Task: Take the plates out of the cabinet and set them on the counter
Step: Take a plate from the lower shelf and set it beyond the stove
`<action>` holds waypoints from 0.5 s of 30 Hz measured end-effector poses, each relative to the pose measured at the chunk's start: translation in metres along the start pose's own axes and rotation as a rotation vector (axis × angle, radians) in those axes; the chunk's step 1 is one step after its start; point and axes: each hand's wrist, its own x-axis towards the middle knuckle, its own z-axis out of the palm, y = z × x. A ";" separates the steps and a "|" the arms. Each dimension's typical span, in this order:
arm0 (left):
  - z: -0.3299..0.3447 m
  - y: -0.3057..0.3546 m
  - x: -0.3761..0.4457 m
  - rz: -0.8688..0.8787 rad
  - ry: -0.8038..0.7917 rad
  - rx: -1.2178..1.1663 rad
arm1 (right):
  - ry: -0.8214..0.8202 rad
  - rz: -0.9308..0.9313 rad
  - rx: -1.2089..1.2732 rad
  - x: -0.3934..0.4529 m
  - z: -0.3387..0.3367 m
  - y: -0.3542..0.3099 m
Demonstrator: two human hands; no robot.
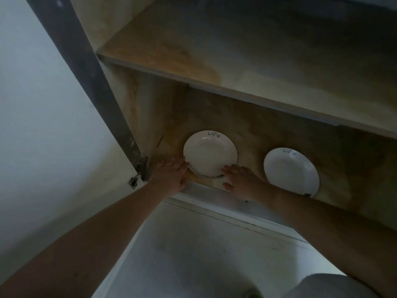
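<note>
Cabinet shelf (247, 117): both hands (171, 172) (240, 181) flank left plate (209, 154).

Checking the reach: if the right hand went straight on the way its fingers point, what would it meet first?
The right hand points up-left at the left plate; its fingertips already look to be at the plate's near rim, though contact is unclear.

The near rim of the left plate (210, 156) is partly covered by the fingers of the left hand (171, 175) and right hand (240, 181). The right plate (291, 171) is clipped at its lower edge by the right forearm. The upper shelf (236, 82) is cut off by the frame's right edge.
</note>
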 end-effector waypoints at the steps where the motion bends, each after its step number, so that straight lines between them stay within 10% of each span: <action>1: 0.004 0.000 0.002 0.010 0.003 -0.002 | -0.003 -0.001 -0.009 0.001 0.004 0.000; 15: 0.015 0.007 0.019 0.183 0.116 0.091 | 0.065 -0.027 -0.047 0.004 0.018 0.011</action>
